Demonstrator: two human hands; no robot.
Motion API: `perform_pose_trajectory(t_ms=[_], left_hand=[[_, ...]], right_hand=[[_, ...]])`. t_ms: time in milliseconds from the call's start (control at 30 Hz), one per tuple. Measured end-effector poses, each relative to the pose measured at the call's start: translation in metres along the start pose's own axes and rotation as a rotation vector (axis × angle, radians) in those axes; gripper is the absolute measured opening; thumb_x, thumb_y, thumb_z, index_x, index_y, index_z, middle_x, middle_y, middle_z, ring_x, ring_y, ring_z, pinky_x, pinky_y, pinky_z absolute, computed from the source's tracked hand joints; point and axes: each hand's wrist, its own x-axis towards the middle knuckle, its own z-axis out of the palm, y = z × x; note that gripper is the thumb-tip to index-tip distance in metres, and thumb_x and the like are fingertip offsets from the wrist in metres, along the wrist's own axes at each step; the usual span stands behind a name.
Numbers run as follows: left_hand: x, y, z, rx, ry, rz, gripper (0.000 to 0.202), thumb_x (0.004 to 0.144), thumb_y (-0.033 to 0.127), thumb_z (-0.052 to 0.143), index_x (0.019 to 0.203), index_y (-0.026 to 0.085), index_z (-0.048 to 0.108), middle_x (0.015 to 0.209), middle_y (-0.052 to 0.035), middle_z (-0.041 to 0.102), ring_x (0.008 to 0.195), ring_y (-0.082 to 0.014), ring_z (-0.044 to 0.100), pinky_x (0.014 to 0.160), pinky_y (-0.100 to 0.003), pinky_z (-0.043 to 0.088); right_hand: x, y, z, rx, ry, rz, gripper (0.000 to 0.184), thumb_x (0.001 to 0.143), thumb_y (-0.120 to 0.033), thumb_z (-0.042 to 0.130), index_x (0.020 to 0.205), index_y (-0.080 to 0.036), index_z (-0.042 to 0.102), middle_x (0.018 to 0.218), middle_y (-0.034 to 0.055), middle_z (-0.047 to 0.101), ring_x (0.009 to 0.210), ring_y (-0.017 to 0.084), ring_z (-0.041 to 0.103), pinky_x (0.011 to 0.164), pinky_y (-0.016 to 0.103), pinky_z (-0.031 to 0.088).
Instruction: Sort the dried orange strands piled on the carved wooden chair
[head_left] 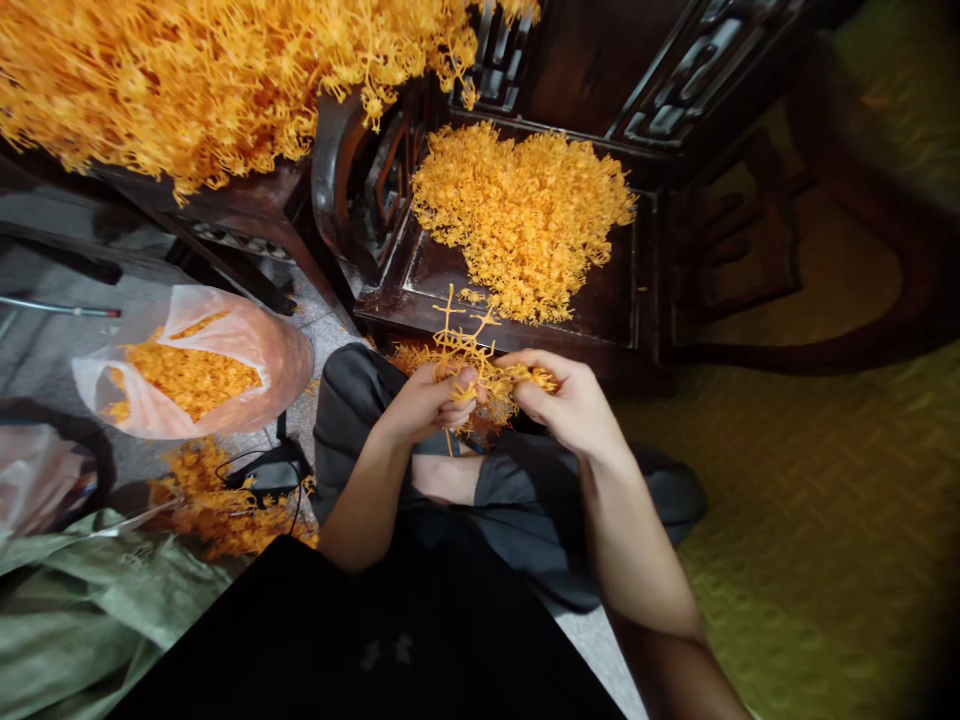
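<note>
My left hand and my right hand meet above my lap, both closed on a branched orange plastic sprue with small pieces on it. Its thin stems stick up between my hands. A few more orange pieces lie on my lap just behind the hands. In front of me a heap of the same orange pieces rests on a dark wooden chair seat.
A much larger orange heap covers a dark table at the upper left. A clear plastic bag with orange pieces stands on the floor at left, more orange scraps and a green sack below it. A yellow-green mat lies right.
</note>
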Motion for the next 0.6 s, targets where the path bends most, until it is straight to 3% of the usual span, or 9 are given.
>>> perform_pose_trajectory(t_ms=[100, 233, 267, 300, 367, 433, 533, 600], left_hand=[[-0.002, 0.003, 0.006, -0.005, 0.05, 0.03, 0.036, 0.09, 0.043, 0.072, 0.071, 0.013, 0.063, 0.047, 0.0107, 0.027, 0.038, -0.0024, 0.021, 0.04, -0.017, 0.019], [-0.015, 0.02, 0.014, -0.05, 0.128, 0.119, 0.039, 0.078, 0.039, 0.08, 0.061, 0.017, 0.052, 0.045, 0.0104, 0.027, 0.036, -0.0018, 0.019, 0.038, -0.016, 0.02], [-0.017, 0.023, 0.014, -0.059, 0.166, 0.149, 0.038, 0.078, 0.038, 0.08, 0.062, 0.017, 0.053, 0.045, 0.0107, 0.027, 0.036, -0.0017, 0.018, 0.037, -0.016, 0.02], [-0.016, 0.025, 0.014, -0.061, 0.213, 0.179, 0.036, 0.079, 0.038, 0.08, 0.064, 0.016, 0.055, 0.046, 0.0112, 0.026, 0.036, -0.0016, 0.018, 0.037, -0.015, 0.019], [-0.01, 0.022, 0.014, -0.048, 0.303, 0.224, 0.033, 0.082, 0.04, 0.079, 0.071, 0.015, 0.062, 0.047, 0.012, 0.024, 0.036, -0.0015, 0.018, 0.037, -0.015, 0.017], [0.003, 0.01, 0.015, -0.023, 0.375, 0.252, 0.036, 0.082, 0.046, 0.079, 0.075, 0.014, 0.065, 0.047, 0.0123, 0.025, 0.036, -0.0014, 0.019, 0.038, -0.016, 0.017], [0.019, -0.011, 0.018, 0.017, 0.445, 0.276, 0.042, 0.079, 0.052, 0.082, 0.079, 0.015, 0.063, 0.047, 0.0116, 0.033, 0.037, -0.0016, 0.026, 0.039, -0.016, 0.02], [0.023, -0.02, 0.019, 0.047, 0.472, 0.301, 0.041, 0.08, 0.052, 0.082, 0.084, 0.017, 0.062, 0.05, 0.0104, 0.04, 0.038, -0.0022, 0.031, 0.04, -0.017, 0.022]], right_hand=[[0.005, 0.0, 0.005, -0.016, 0.126, -0.093, 0.028, 0.087, -0.044, 0.078, 0.08, -0.018, 0.071, 0.075, 0.0022, 0.063, 0.065, 0.012, 0.054, 0.058, 0.026, 0.043], [0.015, 0.018, -0.025, 0.254, 0.766, -0.159, 0.043, 0.08, -0.054, 0.081, 0.074, -0.02, 0.056, 0.061, -0.0049, 0.053, 0.043, 0.006, 0.037, 0.038, 0.02, 0.027], [0.015, 0.023, -0.034, 0.307, 0.879, -0.186, 0.048, 0.078, -0.058, 0.082, 0.074, -0.021, 0.052, 0.058, -0.0066, 0.05, 0.04, 0.005, 0.035, 0.035, 0.019, 0.024], [0.014, 0.026, -0.039, 0.309, 0.906, -0.193, 0.048, 0.078, -0.059, 0.082, 0.075, -0.021, 0.052, 0.061, -0.0058, 0.053, 0.04, 0.006, 0.04, 0.034, 0.019, 0.027], [0.007, 0.028, -0.039, 0.233, 0.77, -0.166, 0.042, 0.082, -0.054, 0.08, 0.08, -0.019, 0.058, 0.081, 0.0015, 0.068, 0.05, 0.009, 0.057, 0.037, 0.02, 0.039], [-0.002, 0.023, -0.024, 0.146, 0.572, -0.119, 0.031, 0.088, -0.047, 0.077, 0.093, -0.019, 0.067, 0.097, 0.0052, 0.073, 0.057, 0.011, 0.063, 0.042, 0.022, 0.046], [-0.01, 0.01, 0.006, -0.002, 0.417, -0.109, 0.027, 0.096, -0.046, 0.068, 0.107, -0.022, 0.074, 0.089, 0.0033, 0.072, 0.057, 0.011, 0.061, 0.049, 0.024, 0.048], [-0.008, 0.003, 0.021, -0.131, 0.361, -0.122, 0.029, 0.097, -0.046, 0.065, 0.106, -0.021, 0.077, 0.093, 0.0049, 0.075, 0.072, 0.015, 0.067, 0.066, 0.029, 0.055]])
